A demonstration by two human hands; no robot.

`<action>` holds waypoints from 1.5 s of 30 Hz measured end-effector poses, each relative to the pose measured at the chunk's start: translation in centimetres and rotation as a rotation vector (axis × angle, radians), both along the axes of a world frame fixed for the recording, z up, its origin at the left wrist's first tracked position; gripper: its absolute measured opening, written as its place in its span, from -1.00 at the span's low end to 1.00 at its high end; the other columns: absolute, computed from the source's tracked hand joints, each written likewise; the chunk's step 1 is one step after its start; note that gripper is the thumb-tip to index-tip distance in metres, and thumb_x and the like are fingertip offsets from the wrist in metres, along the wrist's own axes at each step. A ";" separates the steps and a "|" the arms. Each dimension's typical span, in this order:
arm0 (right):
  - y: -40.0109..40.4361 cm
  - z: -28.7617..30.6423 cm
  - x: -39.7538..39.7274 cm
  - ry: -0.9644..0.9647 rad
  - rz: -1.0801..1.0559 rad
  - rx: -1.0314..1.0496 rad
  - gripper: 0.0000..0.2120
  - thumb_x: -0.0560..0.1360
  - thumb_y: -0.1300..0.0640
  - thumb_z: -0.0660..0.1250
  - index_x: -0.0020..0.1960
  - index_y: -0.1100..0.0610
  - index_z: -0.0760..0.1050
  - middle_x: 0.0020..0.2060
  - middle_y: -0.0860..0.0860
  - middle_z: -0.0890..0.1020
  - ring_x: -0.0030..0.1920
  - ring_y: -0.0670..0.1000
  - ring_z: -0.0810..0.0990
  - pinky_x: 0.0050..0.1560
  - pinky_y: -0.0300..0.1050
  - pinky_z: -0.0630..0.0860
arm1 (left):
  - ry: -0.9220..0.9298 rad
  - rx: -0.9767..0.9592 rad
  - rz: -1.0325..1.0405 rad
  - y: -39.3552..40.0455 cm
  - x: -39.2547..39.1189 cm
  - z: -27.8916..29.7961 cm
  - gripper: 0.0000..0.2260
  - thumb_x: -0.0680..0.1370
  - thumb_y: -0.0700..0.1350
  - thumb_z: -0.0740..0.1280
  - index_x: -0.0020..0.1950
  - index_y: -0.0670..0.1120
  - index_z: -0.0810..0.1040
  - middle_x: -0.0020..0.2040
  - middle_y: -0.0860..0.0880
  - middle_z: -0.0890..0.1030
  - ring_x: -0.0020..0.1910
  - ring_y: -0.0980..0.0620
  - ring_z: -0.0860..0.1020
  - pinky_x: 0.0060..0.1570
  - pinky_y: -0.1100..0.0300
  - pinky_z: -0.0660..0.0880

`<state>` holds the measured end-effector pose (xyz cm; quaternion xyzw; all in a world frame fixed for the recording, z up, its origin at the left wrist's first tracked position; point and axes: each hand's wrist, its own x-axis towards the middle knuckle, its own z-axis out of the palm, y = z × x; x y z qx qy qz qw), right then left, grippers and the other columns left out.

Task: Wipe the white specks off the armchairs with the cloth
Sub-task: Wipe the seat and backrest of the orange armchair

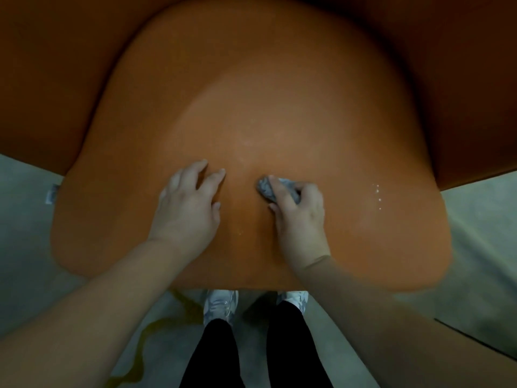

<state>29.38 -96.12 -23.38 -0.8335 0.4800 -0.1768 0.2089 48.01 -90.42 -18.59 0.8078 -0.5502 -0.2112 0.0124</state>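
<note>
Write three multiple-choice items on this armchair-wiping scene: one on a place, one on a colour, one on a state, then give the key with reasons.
1. Where does the cluster of white specks lie relative to the crumpled grey cloth?
A. To its right
B. To its left
C. Under it

2. What colour is the smooth cushioned armchair seat?
A. Green
B. Orange-brown
C. White

3. What is the left hand doing?
A. Gripping the cloth
B. Hanging off the seat
C. Resting on the seat, holding nothing

Key:
1 A, the specks sit near the seat's right edge, beyond the right hand.
2 B, the whole seat shows orange-brown.
3 C, its fingertips touch the seat and hold nothing; only the right hand grips the cloth.
</note>
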 end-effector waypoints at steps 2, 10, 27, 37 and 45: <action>-1.6 0.0 -0.3 0.008 -0.039 -0.042 -0.57 0.51 0.26 0.35 0.36 0.11 0.43 0.02 0.26 0.42 -0.01 0.29 0.43 -0.01 0.19 0.51 | 0.002 -0.001 -0.008 0.3 0.3 -0.1 -0.50 0.56 -0.10 0.29 0.50 0.05 0.29 0.50 -0.08 0.21 0.45 -0.13 0.15 0.39 -0.12 0.19; 3.3 -0.4 3.6 -0.045 -0.276 0.011 -0.57 0.48 0.29 0.38 0.34 0.14 0.48 0.00 0.23 0.44 0.00 0.16 0.39 0.00 -0.15 0.27 | 0.016 -0.046 -0.043 1.7 0.5 -0.6 -0.50 0.55 -0.11 0.30 0.49 0.04 0.31 0.49 -0.07 0.23 0.46 -0.12 0.15 0.38 -0.12 0.19; 7.4 -0.7 6.3 -0.058 -0.245 -0.027 -0.44 0.40 0.35 0.40 0.37 0.12 0.45 -0.05 0.26 0.46 -0.10 0.23 0.46 -0.11 -0.04 0.42 | -0.004 -0.073 -0.014 4.5 2.2 -0.8 -0.53 0.54 -0.15 0.30 0.45 0.03 0.37 0.46 -0.09 0.27 0.43 -0.14 0.18 0.34 -0.13 0.23; 4.8 -0.1 -0.8 -0.068 -0.266 -0.045 -0.59 0.47 0.29 0.40 0.31 0.12 0.52 -0.04 0.26 0.44 -0.07 0.24 0.45 -0.03 0.00 0.42 | 0.027 -0.064 -0.117 1.8 -2.0 -0.4 -0.53 0.58 -0.09 0.26 0.49 0.07 0.30 0.50 -0.05 0.21 0.47 -0.10 0.13 0.41 -0.09 0.14; 1.2 0.0 -7.0 -0.063 -0.423 -0.068 -0.61 0.49 0.27 0.37 0.30 0.10 0.53 0.00 0.25 0.42 0.01 0.23 0.43 0.07 0.02 0.40 | 0.040 -0.074 -0.181 -2.6 -6.1 -0.5 -0.52 0.57 -0.08 0.27 0.49 0.07 0.30 0.50 -0.06 0.21 0.47 -0.12 0.12 0.40 -0.11 0.15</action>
